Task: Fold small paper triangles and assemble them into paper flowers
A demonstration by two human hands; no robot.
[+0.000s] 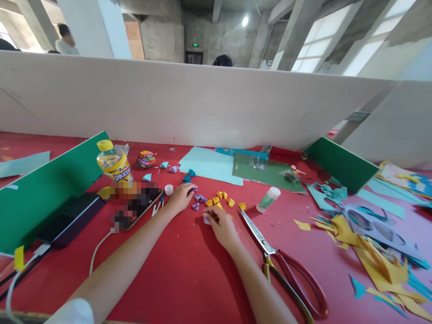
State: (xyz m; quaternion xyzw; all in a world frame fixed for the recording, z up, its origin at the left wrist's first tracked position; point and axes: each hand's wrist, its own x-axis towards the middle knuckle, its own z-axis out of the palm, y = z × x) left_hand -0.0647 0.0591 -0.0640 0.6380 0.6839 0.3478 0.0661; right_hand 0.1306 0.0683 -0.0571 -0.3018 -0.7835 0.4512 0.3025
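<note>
My left hand [182, 197] lies over the red table with fingers drawn together at a small purple folded paper piece [194, 189]. Other purple folded pieces [200, 198] sit just right of it, and dark teal ones [189, 176] beyond. My right hand [220, 223] is closed, thumb and fingertips pinching a pale purple bit of paper [206, 220], partly hidden by the fingers. Several yellow folded pieces [231, 202] lie around and behind the right hand. Large scissors [266, 247] with red handles lie right of my right forearm, near a glue stick [268, 199].
On the left are a bottle [114, 162], a phone [141, 209], a black power bank [70, 219] and a white cable [97, 247]. Light blue sheets [211, 165] and a green mat [259, 173] lie behind. Paper scraps [374, 256] cover the right. A white partition [202, 105] stands across the back.
</note>
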